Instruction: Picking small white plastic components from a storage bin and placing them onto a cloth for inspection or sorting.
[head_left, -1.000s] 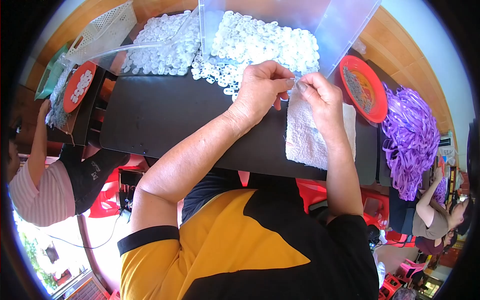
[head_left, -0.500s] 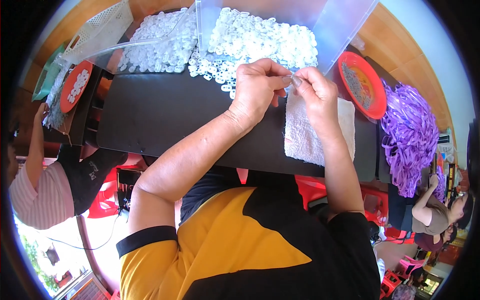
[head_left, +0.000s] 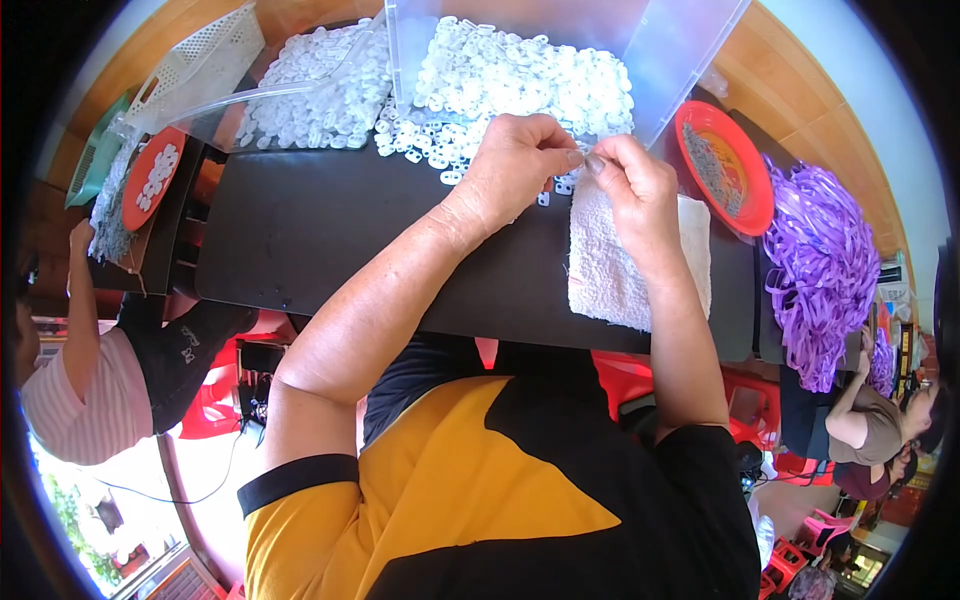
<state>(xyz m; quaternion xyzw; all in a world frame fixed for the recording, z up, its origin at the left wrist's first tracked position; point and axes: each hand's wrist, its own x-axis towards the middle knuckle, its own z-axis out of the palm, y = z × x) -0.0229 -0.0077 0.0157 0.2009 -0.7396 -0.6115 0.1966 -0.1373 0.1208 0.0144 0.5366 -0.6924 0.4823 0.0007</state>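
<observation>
My left hand (head_left: 512, 165) is closed in a pinch, thumb against forefinger, in front of the pile of small white two-holed plastic pieces (head_left: 435, 145). Close beside it, my right hand (head_left: 638, 188) pinches too, its fingertips almost meeting the left ones. Whatever lies between the fingertips is too small to make out. Below the right hand, a folded white towel (head_left: 605, 270) lies on the dark table (head_left: 330, 235). One loose white piece (head_left: 543, 199) rests on the table just left of the towel.
A clear plastic bin (head_left: 680, 60) full of white pieces stands tipped at the back. To the right are a red basin (head_left: 755, 200) with grey items and a heap of purple ribbons (head_left: 820, 270). A red plate (head_left: 152, 185) sits left, near a co-worker's arm (head_left: 83, 300).
My left hand has shifted slightly, still pinching next to the right. Loose white pieces now show below its fingers. The right hand stays nearly in place.
</observation>
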